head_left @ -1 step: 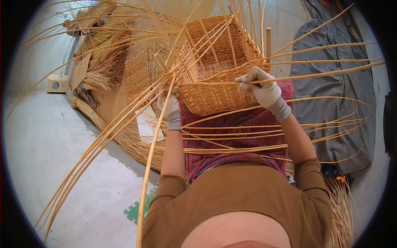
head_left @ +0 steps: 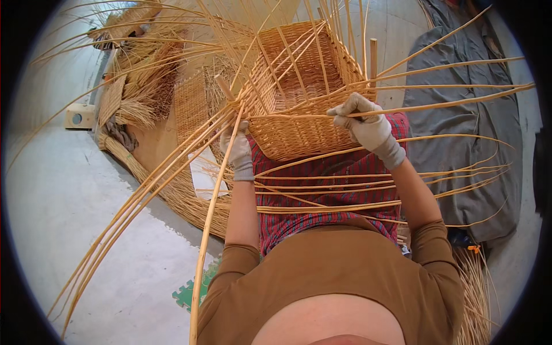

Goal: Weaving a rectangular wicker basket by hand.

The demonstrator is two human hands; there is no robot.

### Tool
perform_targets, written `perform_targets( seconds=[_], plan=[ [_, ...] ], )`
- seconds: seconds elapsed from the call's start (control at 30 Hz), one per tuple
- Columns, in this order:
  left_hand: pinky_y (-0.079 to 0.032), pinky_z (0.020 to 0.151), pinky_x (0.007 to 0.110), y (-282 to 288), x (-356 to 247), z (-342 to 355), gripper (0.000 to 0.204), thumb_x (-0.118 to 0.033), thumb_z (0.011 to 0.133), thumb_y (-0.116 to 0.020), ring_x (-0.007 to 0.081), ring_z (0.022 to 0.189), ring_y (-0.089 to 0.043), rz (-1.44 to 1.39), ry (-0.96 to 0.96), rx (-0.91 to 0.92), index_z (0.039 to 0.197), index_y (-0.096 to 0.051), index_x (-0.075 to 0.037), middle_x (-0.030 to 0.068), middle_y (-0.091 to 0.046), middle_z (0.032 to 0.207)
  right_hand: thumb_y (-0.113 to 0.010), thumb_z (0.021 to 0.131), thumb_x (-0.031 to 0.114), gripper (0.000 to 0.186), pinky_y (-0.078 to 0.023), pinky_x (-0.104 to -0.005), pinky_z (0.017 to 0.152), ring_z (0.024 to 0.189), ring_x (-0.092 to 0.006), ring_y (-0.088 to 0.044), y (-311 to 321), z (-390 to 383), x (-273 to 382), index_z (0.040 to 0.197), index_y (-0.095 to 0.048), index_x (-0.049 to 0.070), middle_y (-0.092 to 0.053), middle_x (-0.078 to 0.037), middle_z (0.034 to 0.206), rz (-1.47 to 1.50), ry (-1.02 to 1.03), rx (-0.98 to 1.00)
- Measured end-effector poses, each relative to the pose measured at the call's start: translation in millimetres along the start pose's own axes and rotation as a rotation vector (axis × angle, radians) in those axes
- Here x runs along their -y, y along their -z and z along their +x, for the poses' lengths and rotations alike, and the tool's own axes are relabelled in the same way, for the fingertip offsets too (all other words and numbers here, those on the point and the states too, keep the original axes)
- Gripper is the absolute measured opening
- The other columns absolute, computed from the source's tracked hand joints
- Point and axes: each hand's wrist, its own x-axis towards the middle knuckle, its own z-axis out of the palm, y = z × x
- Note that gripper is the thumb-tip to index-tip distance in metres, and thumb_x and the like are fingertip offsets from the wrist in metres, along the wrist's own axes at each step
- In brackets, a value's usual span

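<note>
A woven wicker basket [head_left: 296, 137] rests tilted on my lap, its opening facing up and away from me. My right hand [head_left: 369, 129], in a pale glove, is closed in a pinch on a willow rod [head_left: 454, 103] that runs along the near rim and sticks out to the right. At the near left corner, my gloved left hand [head_left: 237, 152] is closed against the basket, its fingers partly hidden by rods. Several long rods [head_left: 155, 177] fan out from that corner to the lower left. A thicker rod [head_left: 208, 227] passes down in front of my left hand. Upright stakes rise from the basket's walls.
Loose rods [head_left: 339, 185] lie across my checked apron. A long straw bundle [head_left: 172, 195], a woven mat [head_left: 191, 106] and heaped stalks [head_left: 152, 75] are on the left. Grey cloth [head_left: 454, 144] covers the right side, with another rod bundle [head_left: 474, 293] below it.
</note>
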Motion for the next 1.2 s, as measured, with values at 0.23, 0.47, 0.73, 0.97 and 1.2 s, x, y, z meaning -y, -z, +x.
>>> perform_targets(
  seconds=[0.23,0.47,0.73,0.97,1.2],
  plan=[
    [-0.057,0.084,0.036,7.6,8.4,8.7,0.033,-0.018,0.096,-0.072,0.0230,0.097,-0.070,-0.066,-0.018,0.112,0.121,-0.067,0.004,0.0146,-0.074,0.107,-0.072,0.092,-0.004,0.021,-0.054,-0.0234,0.055,0.079,-0.0092,-0.068,2.7,-8.6,-8.1,0.090,-0.053,0.005,-0.075,-0.012,0.100,-0.021,-0.055,0.021],
    [-0.057,0.072,0.032,-4.4,-39.5,-34.0,0.033,-0.011,0.099,-0.069,0.0188,0.079,-0.066,0.202,0.020,0.060,0.128,-0.063,0.001,0.0113,-0.072,0.104,-0.067,0.093,-0.008,0.020,-0.061,-0.0316,0.074,0.111,-0.0228,-0.070,6.4,-5.3,-23.6,0.089,-0.053,0.006,-0.071,-0.009,0.097,0.288,-0.136,-0.048],
    [-0.059,0.054,0.034,-64.4,-73.6,-9.3,0.048,-0.046,0.107,-0.051,0.0243,0.077,-0.076,0.513,0.288,0.475,0.129,-0.064,-0.005,0.0225,-0.069,0.120,-0.071,0.089,-0.010,0.023,-0.063,-0.0353,0.087,0.109,-0.0241,-0.071,16.7,-2.0,-44.2,0.091,-0.054,0.006,-0.071,-0.010,0.102,-0.023,0.165,0.095],
    [-0.063,0.055,0.033,-55.6,-58.5,5.7,0.035,-0.034,0.097,-0.073,0.0212,0.070,-0.074,0.121,0.463,0.673,0.114,-0.065,-0.004,0.0092,-0.071,0.099,-0.070,0.090,-0.010,0.022,-0.062,-0.0320,0.074,0.101,-0.0207,-0.071,34.4,41.6,-54.4,0.090,-0.055,0.007,-0.073,-0.014,0.106,0.219,-0.216,-0.047],
    [-0.047,0.050,0.029,-70.1,-46.6,-11.0,0.023,-0.027,0.096,-0.076,0.0111,0.059,-0.062,0.312,0.201,0.502,0.097,-0.071,-0.004,0.0017,-0.065,0.067,-0.066,0.090,-0.005,0.014,-0.059,-0.0332,0.072,0.081,-0.0186,-0.071,4.3,116.8,31.5,0.099,-0.060,0.004,-0.075,-0.013,0.094,-0.652,0.043,0.206]
  ],
)
